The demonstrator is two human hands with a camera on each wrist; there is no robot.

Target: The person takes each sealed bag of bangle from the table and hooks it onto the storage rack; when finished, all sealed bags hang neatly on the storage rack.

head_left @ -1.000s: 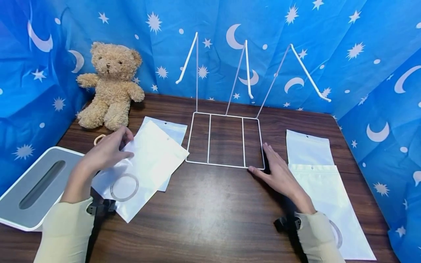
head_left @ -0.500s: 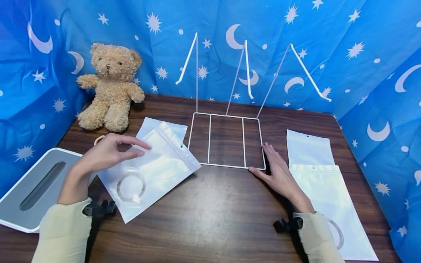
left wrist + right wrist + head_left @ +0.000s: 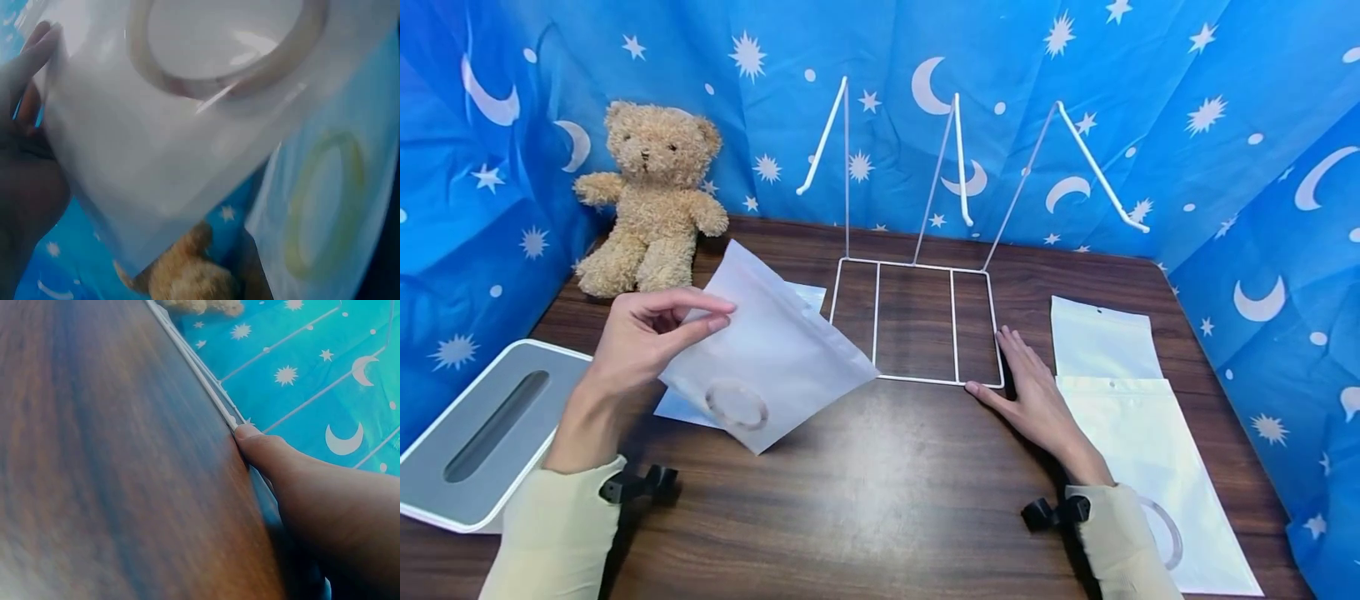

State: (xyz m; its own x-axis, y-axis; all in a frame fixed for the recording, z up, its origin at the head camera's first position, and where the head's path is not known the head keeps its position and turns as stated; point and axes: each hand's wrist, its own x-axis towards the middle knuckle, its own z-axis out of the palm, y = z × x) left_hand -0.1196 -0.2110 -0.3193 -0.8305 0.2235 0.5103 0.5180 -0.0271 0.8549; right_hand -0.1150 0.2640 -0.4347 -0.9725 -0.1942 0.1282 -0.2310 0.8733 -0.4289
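Raised off the pouch beneath it in the last second, a white zip pouch (image 3: 782,333) now hangs tilted above the desk (image 3: 887,517), swung toward the near left corner of a white wire display rack (image 3: 954,325). Its edge is pinched between the thumb and fingers of the left hand (image 3: 651,337), so that hand now appears to bear its weight. Across the work, the right hand (image 3: 1037,400) has stayed at the rack's near right corner, fingers extended, thumb touching the front rail, apparently steadying the frame; its three arms carry nothing.

Much is screened from view. The lifted pouch covers most of the lower pouch (image 3: 682,408) and blocks the rack's near left corner. A ring (image 3: 250,81) shows hazily through the raised plastic; a yellowish ring (image 3: 355,172) in another pouch appears beside it in the left wrist view, blurred. At right, a front pouch (image 3: 1150,467) overlaps a rear pouch (image 3: 1105,333), and the right sleeve (image 3: 1123,537) hides part of the front one. The slotted box (image 3: 557,367) is cut off at the left, and the right wrist view catches little beyond thumb, rail and desk.
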